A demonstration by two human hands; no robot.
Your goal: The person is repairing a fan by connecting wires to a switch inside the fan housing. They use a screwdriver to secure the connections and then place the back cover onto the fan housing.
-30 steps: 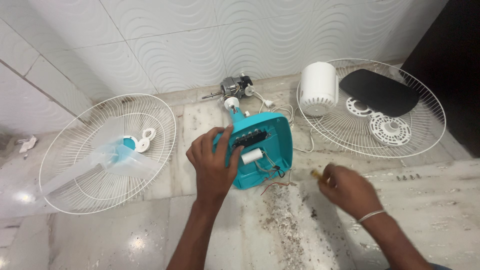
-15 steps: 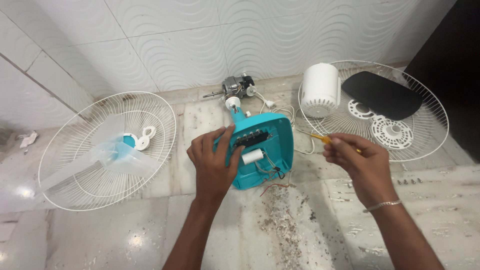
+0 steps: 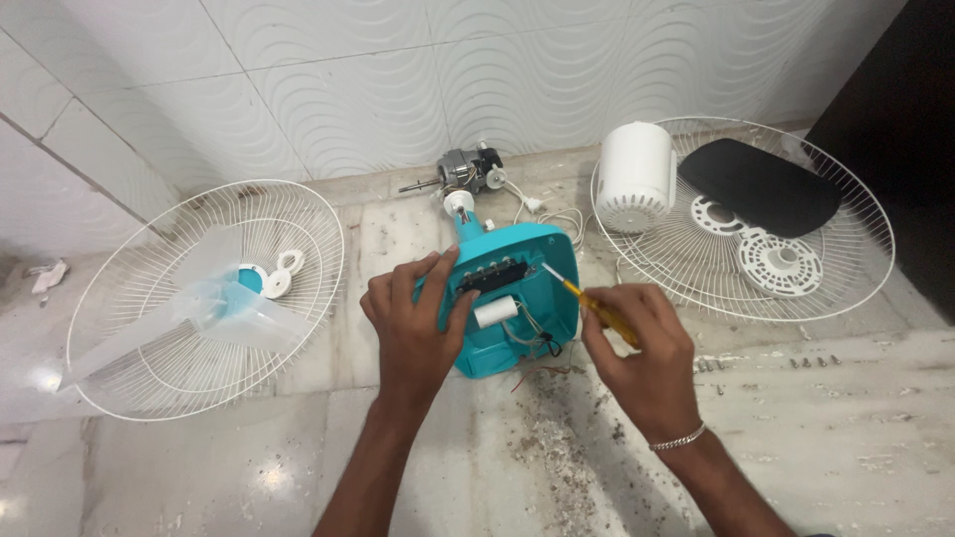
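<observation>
My left hand [image 3: 413, 323] presses on the open teal fan base [image 3: 517, 298] at floor centre, fingers spread flat, gripping nothing. My right hand [image 3: 642, 343] is closed around a yellow screwdriver [image 3: 587, 298], tip pointing to 10 o'clock at the black switch block [image 3: 489, 276]. Risks: the tip may slip into the loose wires [image 3: 537, 338]; the base may rock; small screws [image 3: 811, 362] at 3 o'clock could scatter.
</observation>
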